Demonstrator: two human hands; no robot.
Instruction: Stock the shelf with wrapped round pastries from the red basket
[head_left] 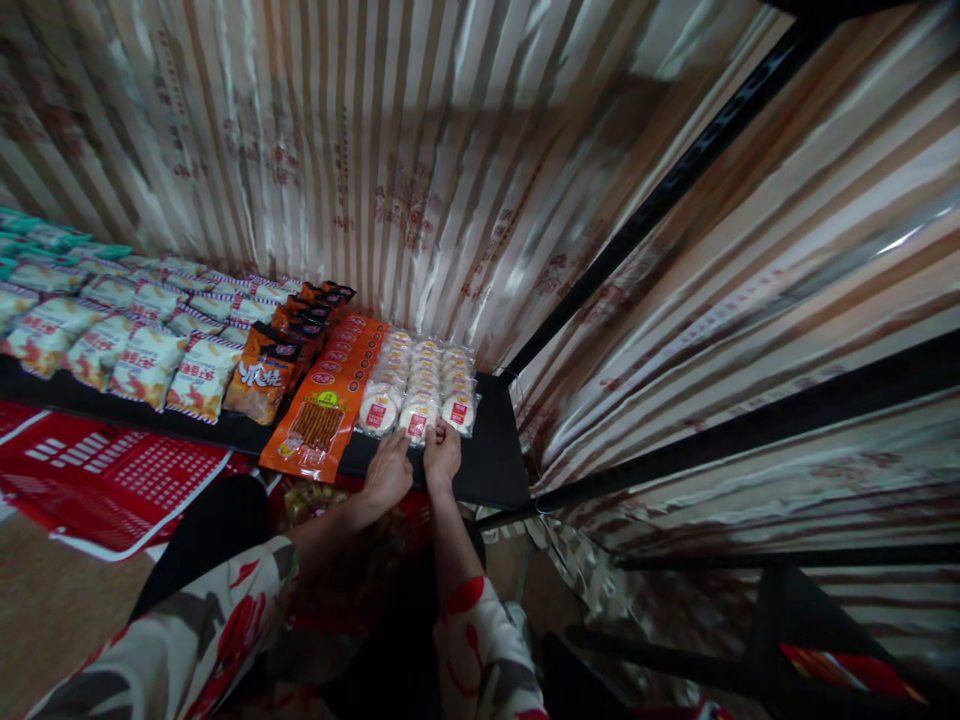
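Observation:
Three rows of clear packets of round white crackers with red-and-white labels lie at the right end of a black shelf. My left hand has its fingers bent at the near edge of the front middle packet of round white crackers. Close beside it, my right hand grips that packet's lower right edge, near the front right packet. Both sets of fingertips are partly hidden against the wrapping. Left of the crackers lies a large orange bag of brown sticks, flat and reaching over the shelf's front edge.
Orange-and-black snack bags and several rows of white snack bags fill the shelf leftward, with green bags beyond. A striped curtain hangs behind. Black bars slant up on the right. A red printed sheet lies below.

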